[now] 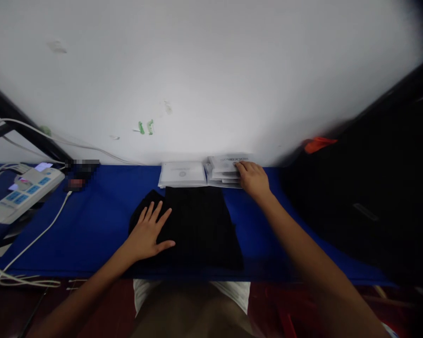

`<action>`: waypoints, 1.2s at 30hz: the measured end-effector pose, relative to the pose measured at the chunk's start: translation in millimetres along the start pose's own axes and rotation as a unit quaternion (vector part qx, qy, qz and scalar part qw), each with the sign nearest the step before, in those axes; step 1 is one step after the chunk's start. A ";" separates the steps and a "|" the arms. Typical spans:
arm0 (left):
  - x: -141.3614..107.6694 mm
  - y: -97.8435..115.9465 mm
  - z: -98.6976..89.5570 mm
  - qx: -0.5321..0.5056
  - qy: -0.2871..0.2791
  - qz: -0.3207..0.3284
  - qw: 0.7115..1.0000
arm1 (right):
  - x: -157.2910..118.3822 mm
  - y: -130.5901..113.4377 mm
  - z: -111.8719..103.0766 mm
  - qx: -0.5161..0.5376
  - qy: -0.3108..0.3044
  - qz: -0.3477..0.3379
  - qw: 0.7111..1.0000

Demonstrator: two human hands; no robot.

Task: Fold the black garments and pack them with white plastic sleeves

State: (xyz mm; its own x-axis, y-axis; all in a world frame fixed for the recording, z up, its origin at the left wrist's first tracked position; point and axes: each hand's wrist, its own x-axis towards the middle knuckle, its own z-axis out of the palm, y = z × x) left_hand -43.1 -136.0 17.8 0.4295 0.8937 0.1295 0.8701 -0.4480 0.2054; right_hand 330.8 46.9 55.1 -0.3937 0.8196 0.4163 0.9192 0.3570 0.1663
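A folded black garment (200, 225) lies on the blue table (91, 225) in front of me. My left hand (148, 232) rests flat on the garment's left part, fingers spread. My right hand (252, 178) reaches to the back of the table and its fingers touch a small stack of clear plastic bags (223, 170) by the wall. Whether it grips one I cannot tell. A second flat stack of clear bags (182, 173) lies just left of that one, behind the garment.
A white power strip (23, 192) with blue switches sits at the far left, with white cables (35, 239) trailing over the table edge. A white wall stands behind. A dark mass (366, 197) with an orange piece (317, 143) fills the right side.
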 end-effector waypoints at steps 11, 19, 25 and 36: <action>8.7 9.5 -18.7 -0.097 0.124 -0.046 0.986 | -15.7 -37.7 -41.3 0.041 0.051 -0.060 0.996; 27.4 43.3 -49.3 -0.057 0.134 0.135 0.980 | -64.7 -149.7 -71.5 0.183 0.053 -0.236 0.953; 17.7 18.7 -52.1 -0.055 0.141 0.111 0.982 | -79.5 -129.0 -61.4 0.211 0.093 -0.217 0.948; 35.3 57.9 -55.3 -0.035 0.187 0.177 0.966 | -82.0 -138.4 -79.1 0.282 0.123 -0.222 0.925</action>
State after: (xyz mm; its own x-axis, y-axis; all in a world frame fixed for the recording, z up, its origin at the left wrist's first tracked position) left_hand 9.1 -131.7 88.0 0.5684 0.6197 0.5411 0.6615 -0.7353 0.1472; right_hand 236.8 -105.2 68.7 -0.6520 0.4349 0.6211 0.4881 0.8676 -0.0951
